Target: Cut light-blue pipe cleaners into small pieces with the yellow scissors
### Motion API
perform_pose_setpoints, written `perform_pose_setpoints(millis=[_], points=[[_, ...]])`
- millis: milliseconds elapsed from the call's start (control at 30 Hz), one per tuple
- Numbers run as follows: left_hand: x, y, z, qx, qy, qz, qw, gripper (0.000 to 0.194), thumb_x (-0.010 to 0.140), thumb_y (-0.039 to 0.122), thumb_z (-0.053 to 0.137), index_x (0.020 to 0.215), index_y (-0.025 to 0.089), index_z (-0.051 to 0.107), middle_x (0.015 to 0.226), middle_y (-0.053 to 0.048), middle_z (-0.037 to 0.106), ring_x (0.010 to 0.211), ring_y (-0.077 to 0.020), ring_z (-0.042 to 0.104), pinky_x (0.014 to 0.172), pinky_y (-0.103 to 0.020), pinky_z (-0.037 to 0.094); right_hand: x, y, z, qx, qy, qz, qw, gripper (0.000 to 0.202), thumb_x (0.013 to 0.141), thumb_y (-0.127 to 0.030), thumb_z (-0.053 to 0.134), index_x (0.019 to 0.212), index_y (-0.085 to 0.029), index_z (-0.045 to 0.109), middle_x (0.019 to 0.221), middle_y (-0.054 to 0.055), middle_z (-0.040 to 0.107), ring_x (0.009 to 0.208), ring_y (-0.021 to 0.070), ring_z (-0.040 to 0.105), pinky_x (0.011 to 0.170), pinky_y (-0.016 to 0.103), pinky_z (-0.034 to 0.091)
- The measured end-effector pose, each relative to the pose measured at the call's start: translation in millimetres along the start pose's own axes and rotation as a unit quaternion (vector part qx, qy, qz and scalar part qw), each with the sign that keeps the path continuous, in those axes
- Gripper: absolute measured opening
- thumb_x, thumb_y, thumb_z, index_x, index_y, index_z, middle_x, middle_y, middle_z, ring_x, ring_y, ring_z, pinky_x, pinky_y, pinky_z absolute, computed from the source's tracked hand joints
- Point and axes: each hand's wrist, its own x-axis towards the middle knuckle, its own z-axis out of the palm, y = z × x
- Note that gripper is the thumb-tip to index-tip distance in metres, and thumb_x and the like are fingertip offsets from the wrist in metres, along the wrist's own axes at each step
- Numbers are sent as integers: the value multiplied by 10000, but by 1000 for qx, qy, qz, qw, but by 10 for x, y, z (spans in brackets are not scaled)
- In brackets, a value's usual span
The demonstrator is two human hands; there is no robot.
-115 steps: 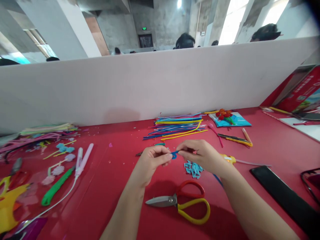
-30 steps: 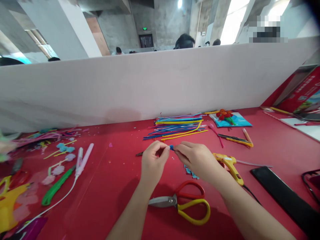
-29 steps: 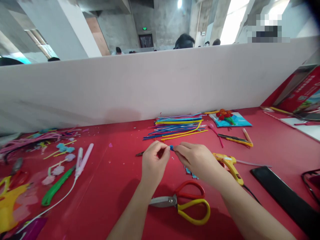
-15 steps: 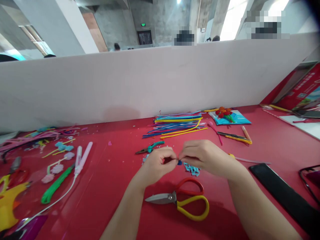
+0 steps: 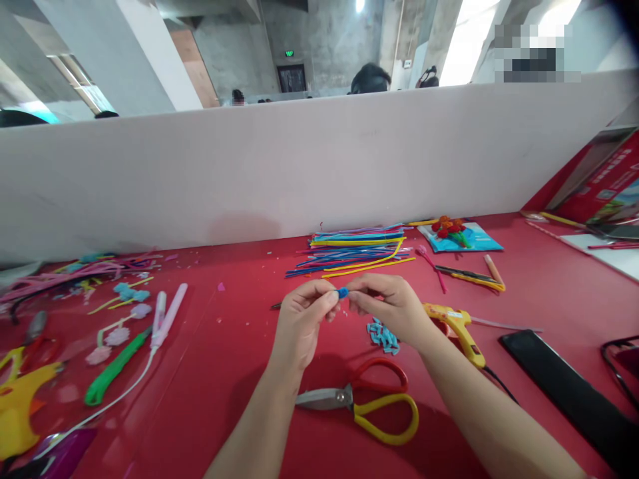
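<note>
A small blue piece (image 5: pixel 342 293) is pinched between the fingertips of my left hand (image 5: pixel 307 316) and my right hand (image 5: pixel 387 303), over the middle of the red table. Just below my right hand lies a pile of short light-blue pieces (image 5: pixel 383 336). Scissors with one red and one yellow handle (image 5: pixel 387 418) rest nearer to me, between my forearms. Beyond my hands is a bundle of coloured pipe cleaners (image 5: pixel 354 249). My left hand hides most of a pair of pliers; only the dark tip shows.
To the right are a yellow glue gun (image 5: pixel 466 332), a long black case (image 5: pixel 559 386) and red flowers (image 5: pixel 448 227) on a blue packet. At left lie a green cutter (image 5: pixel 114 372), a pink two-armed tool (image 5: pixel 167 316) and another yellow glue gun (image 5: pixel 20 406). A white partition (image 5: pixel 299 173) stands behind.
Both hands have risen slightly and turned, so more of the blue piece shows between them. My right hand and forearm have shifted left, uncovering the yellow glue gun.
</note>
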Motion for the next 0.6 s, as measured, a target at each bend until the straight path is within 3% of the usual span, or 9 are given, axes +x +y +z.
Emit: perform_pose_setpoints(millis=[167,267,333,500,600], points=[[5,-17,23,46,87,7,995,130,690,277,546,677,149,530,560,18,476,510,-75,419,492,-197,357,-30,-30,82,-221,61,-75,971,188,825,-226,398,836,-181,580,725,24,587,662,91,517,601,193,361],[-20,11,38,162,105,48,980,142,714,289,513,649,162,518,560,28,460,525,-84,411,505,-198,349,-71,-75,98,-347,49,-95,932,214,837,-223,366,797,-180,571,660,16,545,602,91,477,552,203,313],[-40,33,47,272,110,93,952,145,725,277,491,629,170,507,579,27,455,543,-91,406,523,-203,342,-93,-104,98,-406,29,-105,907,209,834,-205,362,773,-176,559,644,12,520,596,96,453,530,215,284],[-51,38,35,477,45,161,863,161,744,210,434,588,176,461,607,11,432,579,-108,400,553,-221,311,-109,-145,27,-471,-44,-140,870,169,794,-126,390,692,-170,517,656,10,493,607,111,403,500,245,234],[-40,39,-7,485,-26,134,864,144,733,164,425,593,174,455,606,13,427,586,-108,396,546,-220,295,-107,-177,-67,-461,-81,-149,871,181,793,-115,392,671,-167,514,681,13,488,615,107,391,499,241,237]])
